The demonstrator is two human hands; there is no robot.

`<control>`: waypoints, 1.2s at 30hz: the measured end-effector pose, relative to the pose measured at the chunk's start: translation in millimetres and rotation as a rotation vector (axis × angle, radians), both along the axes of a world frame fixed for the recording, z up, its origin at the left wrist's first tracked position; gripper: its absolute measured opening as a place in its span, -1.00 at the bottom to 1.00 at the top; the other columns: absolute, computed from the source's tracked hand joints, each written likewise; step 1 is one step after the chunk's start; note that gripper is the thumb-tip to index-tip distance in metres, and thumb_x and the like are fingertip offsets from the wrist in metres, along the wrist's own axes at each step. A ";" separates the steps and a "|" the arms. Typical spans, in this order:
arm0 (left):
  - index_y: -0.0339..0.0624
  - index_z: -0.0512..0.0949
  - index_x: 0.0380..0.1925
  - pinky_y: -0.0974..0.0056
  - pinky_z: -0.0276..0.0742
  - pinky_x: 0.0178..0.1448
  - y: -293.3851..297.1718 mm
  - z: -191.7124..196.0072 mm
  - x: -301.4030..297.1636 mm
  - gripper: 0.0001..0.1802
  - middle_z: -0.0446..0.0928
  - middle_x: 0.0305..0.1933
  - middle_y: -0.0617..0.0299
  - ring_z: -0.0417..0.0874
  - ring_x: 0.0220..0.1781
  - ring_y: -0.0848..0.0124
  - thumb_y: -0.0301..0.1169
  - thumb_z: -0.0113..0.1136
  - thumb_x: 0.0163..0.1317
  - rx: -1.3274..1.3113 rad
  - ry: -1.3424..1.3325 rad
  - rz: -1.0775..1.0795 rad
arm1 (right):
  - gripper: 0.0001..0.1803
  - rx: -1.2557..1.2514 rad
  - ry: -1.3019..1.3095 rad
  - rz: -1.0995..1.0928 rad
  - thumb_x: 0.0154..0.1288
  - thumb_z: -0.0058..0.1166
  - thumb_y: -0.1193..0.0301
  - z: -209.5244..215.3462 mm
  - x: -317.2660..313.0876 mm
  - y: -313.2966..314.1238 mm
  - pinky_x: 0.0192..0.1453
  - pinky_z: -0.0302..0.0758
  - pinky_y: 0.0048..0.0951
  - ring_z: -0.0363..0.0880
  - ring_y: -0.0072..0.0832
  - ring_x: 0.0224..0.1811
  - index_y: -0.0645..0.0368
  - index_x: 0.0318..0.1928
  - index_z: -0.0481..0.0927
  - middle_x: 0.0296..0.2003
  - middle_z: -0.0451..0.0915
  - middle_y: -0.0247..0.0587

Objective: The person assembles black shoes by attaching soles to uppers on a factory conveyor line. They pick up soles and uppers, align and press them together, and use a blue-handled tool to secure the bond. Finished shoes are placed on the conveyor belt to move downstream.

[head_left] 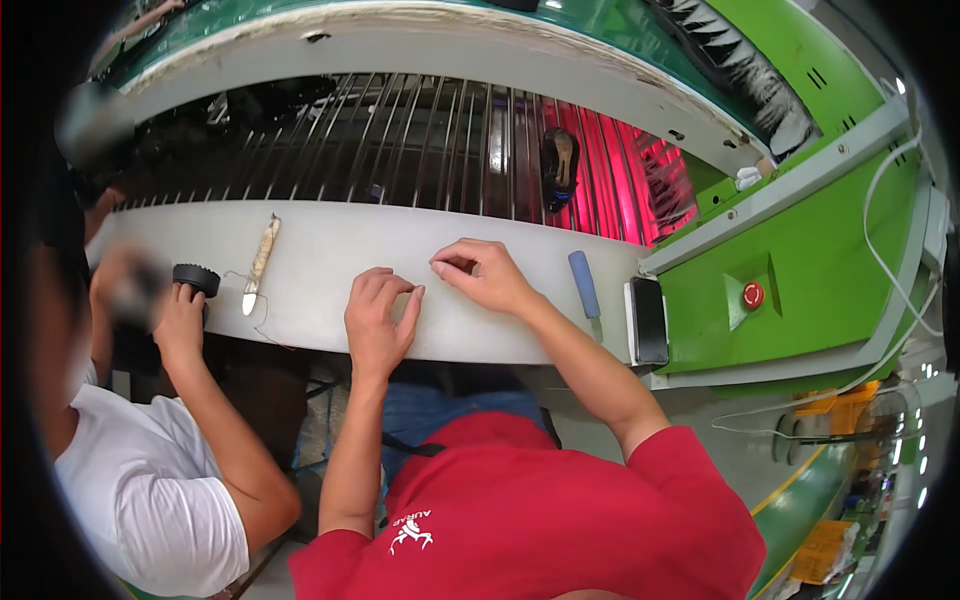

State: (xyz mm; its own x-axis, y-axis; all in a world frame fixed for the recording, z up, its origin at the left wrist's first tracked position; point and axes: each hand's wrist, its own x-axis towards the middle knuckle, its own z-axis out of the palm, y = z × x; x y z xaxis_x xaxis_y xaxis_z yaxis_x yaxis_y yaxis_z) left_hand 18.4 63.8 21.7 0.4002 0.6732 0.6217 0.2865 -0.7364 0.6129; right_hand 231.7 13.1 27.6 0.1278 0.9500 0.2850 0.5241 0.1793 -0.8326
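Note:
My left hand (378, 318) lies flat on the white ledge (330, 250) in front of a conveyor, fingers loosely together and holding nothing. My right hand (482, 272) rests on the same ledge just to its right, fingertips curled and pinched down against the surface; whether anything small sits under them I cannot tell. The two hands almost touch at the fingertips.
A blue-handled tool (584, 285) and a dark phone (649, 320) lie to the right on the ledge. A knife with a wrapped handle (260, 262) lies to the left. A shoe sole (558, 165) rides the rod conveyor. A person in white (150, 480) holds a black round object (196, 278). A red button (752, 294) sits on the green housing.

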 end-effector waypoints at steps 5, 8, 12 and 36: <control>-0.25 0.69 -0.34 0.02 0.63 0.12 2.2 -4.9 -8.4 -0.88 0.70 -0.21 0.09 0.72 0.05 0.00 -0.53 0.50 0.19 -0.078 -0.061 -0.001 | -0.86 0.029 -0.081 0.030 0.47 0.32 0.52 55.4 14.5 -7.1 -0.17 0.62 -0.51 0.71 -0.59 -0.30 0.27 -0.03 0.81 -0.27 0.76 -0.23; -0.23 0.69 -0.35 0.05 0.65 0.07 2.5 -5.5 -10.3 -0.87 0.71 -0.22 0.11 0.73 0.02 0.03 -0.52 0.52 0.17 -0.101 -0.079 0.004 | -0.86 0.039 -0.013 -0.052 0.47 0.32 0.51 80.4 25.5 -6.4 -0.17 0.61 -0.51 0.70 -0.61 -0.30 0.27 -0.04 0.81 -0.29 0.76 -0.24; -0.23 0.70 -0.25 0.06 0.67 0.06 2.0 -4.5 -14.6 -0.81 0.71 -0.17 0.10 0.73 0.00 0.05 -0.49 0.53 0.18 -0.143 -0.111 0.021 | -0.87 -0.039 0.094 -0.054 0.50 0.27 0.51 62.5 11.2 3.9 -0.18 0.60 -0.52 0.68 -0.64 -0.31 0.26 -0.06 0.81 -0.30 0.74 -0.29; -0.21 0.69 0.01 0.00 0.67 0.14 5.3 -9.9 -18.0 -0.63 0.71 -0.02 0.01 0.72 0.07 -0.03 -0.57 0.42 0.15 -0.148 -0.068 -0.016 | -0.79 0.101 -0.184 0.022 0.46 0.30 0.32 -16.3 -59.8 12.5 -0.33 0.55 -0.24 0.67 -0.19 -0.45 0.23 -0.25 0.77 -0.42 0.70 -0.09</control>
